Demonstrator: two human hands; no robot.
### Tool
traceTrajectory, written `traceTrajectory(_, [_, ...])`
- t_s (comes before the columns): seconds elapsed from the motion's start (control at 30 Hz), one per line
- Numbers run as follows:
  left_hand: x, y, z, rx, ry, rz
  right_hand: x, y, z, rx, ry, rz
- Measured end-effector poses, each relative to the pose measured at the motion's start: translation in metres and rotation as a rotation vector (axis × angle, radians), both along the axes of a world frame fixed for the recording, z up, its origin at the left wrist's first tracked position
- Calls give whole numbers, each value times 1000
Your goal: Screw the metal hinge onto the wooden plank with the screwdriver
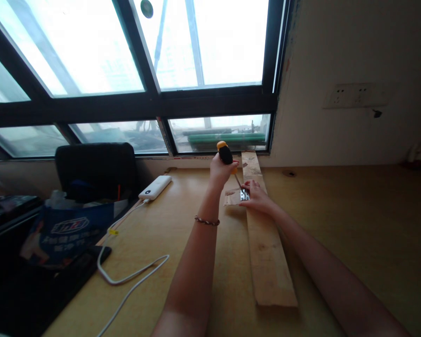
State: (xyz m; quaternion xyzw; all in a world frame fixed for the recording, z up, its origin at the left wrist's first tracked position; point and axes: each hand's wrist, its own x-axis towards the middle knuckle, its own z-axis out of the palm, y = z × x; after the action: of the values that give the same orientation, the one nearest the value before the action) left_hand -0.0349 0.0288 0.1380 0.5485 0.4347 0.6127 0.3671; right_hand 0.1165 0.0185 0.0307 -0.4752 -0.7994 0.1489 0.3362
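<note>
My left hand [221, 169] is closed around the black and yellow handle of a screwdriver [226, 153], whose shaft slants down to a small metal hinge [244, 194]. The hinge lies across the left edge of a long wooden plank [266, 252] and a small flat wood piece [232, 197] beside it. Resting on the plank, my right hand [257, 196] presses its fingers on the hinge. A braided bracelet circles my left wrist.
A white power bank [155, 187] with a white cable [133, 274] lies on the wooden desk [354, 224] to the left. Further left stand a blue bag [68, 231], a black chair back [95, 168] and a dark phone. Windows run behind; a wall socket [354, 95] is at right.
</note>
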Motion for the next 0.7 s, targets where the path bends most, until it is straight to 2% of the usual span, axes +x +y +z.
traceTrajectory(0.17, [3,-3,0,-25,-155,-169,0,1,-1,0,-2,0])
traceTrajectory(0.27, [3,-3,-1,-60,-254,-184,0,1,0,-7,1,-1])
traceTrajectory(0.37, [-1,-1,-2,-77,-209,-173,-1,-1,1,-8,1,0])
traceTrajectory(0.5, [-5,-4,1,-104,-73,-240,-1,-1,1,-5,8,1])
traceTrajectory(0.7, [-1,-17,11,-107,-119,-317,-1,1,0,-17,-12,-14])
